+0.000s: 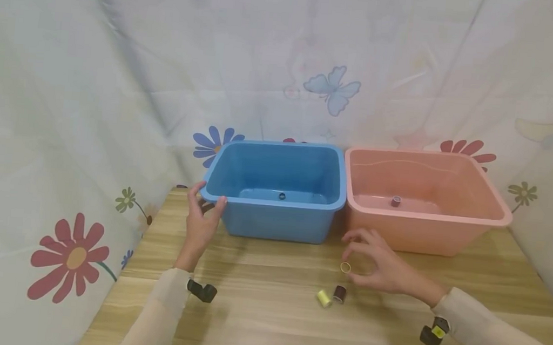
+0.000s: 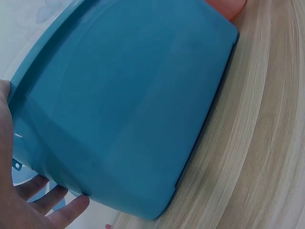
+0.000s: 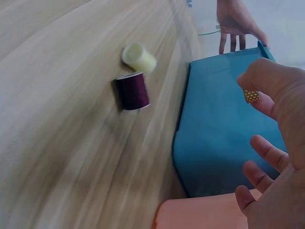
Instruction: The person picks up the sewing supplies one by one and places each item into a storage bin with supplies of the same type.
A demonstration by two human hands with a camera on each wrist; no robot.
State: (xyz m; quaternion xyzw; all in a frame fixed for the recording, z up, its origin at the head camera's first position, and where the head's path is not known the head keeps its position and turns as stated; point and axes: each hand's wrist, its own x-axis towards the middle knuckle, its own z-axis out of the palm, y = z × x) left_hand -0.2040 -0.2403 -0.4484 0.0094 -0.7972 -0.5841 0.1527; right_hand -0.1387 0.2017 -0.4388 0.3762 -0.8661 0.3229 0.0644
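My right hand [image 1: 379,262] pinches a gold ring [image 1: 345,267] between thumb and index finger, above the table in front of the two tubs. In the right wrist view the ring [image 3: 250,96] shows a dotted band, and the other fingers are spread. My left hand [image 1: 201,226] grips the front left corner of a blue plastic tub [image 1: 277,224], its thumb at the rim and fingers along the side. Below the right hand are a dark maroon thread spool [image 1: 339,294] and a pale yellow thread spool [image 1: 323,298], side by side on the table.
A pink tub [image 1: 422,235] stands against the blue one's right side, with a small spool [image 1: 395,201] inside. In the blue tub lies a small dark ring [image 1: 281,196]. A patterned curtain [image 1: 266,58] hangs behind the wooden table [image 1: 264,323].
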